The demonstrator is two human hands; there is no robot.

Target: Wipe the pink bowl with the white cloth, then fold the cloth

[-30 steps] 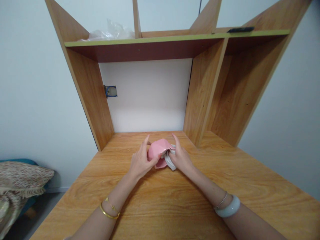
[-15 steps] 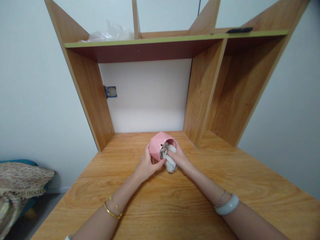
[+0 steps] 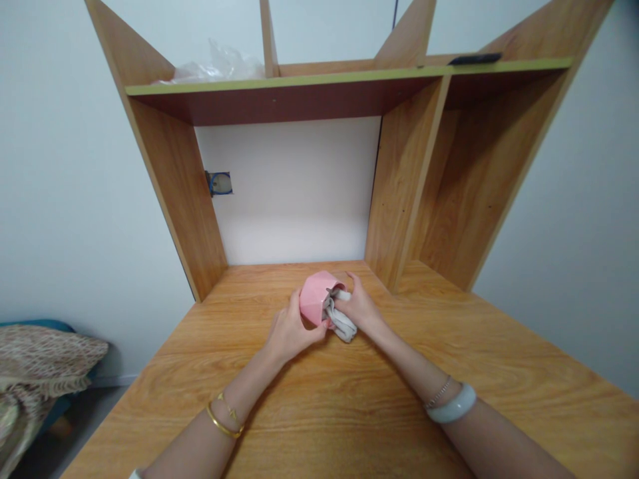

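Observation:
A pink faceted pot [image 3: 315, 294], glossy and tilted with its mouth toward the right, is held just above or on the desk; I cannot tell which. My left hand [image 3: 293, 332] is closed round its left side, thumb at the rim. A pale grey cloth [image 3: 343, 324] is bunched at the mouth, partly inside and partly hanging out. My right hand [image 3: 360, 307] grips this cloth at the opening, with the index finger raised off the pot's edge. The inside of the pot is mostly hidden by the cloth and fingers.
The wooden desk [image 3: 319, 412] spreads beneath my arms. Behind it rise shelf panels [image 3: 402, 193], with a clear plastic bag [image 3: 219, 65] and a dark flat object [image 3: 474, 58] on the upper shelf. A wall socket box [image 3: 219, 183] shows at the back. A patterned cloth [image 3: 44, 352] lies at far left.
The pot has turned a little and shifted slightly down. My right hand has moved slightly right, and its index finger has lifted away from the rim. The cloth's hanging part has swung right.

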